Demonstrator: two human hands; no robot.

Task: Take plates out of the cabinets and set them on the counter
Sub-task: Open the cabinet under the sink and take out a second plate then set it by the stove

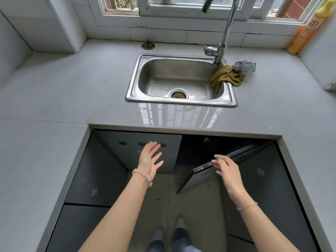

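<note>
- Below the counter [72,97] edge, in the head view, the cabinet opening [200,148] under the sink shows only dark. No plates can be seen in it or anywhere on the counter, so whether they sit inside cannot be told.
- The open door [245,153] swings out toward the person on the right of that opening. Its top edge runs slantwise from the near left to the far right.
- The right hand [227,171] is on the near end of that edge, fingers bent over it and pinching it, so it grips the door and no plate.
- The left hand [150,159] hangs free with fingers spread and straight, holding nothing, in front of the closed door [127,151] to the left of the opening.
- My judgement is that the opening lies ahead and down, between the two hands. The left hand is the freer one to reach in, and the reach has to pass left of the door leaf.
- The counter lip overhangs the opening, so any plate would have to come out low and toward the person before rising.
- Up on the counter a puddle [172,115] lies just before the sink [132,84], a poor spot to set plates. The wide bare stretch to the left looks better.
- A faucet [225,33], an olive cloth [225,77], a grey scrubber [243,66] and an orange bottle [303,31] crowd the far right.
</note>
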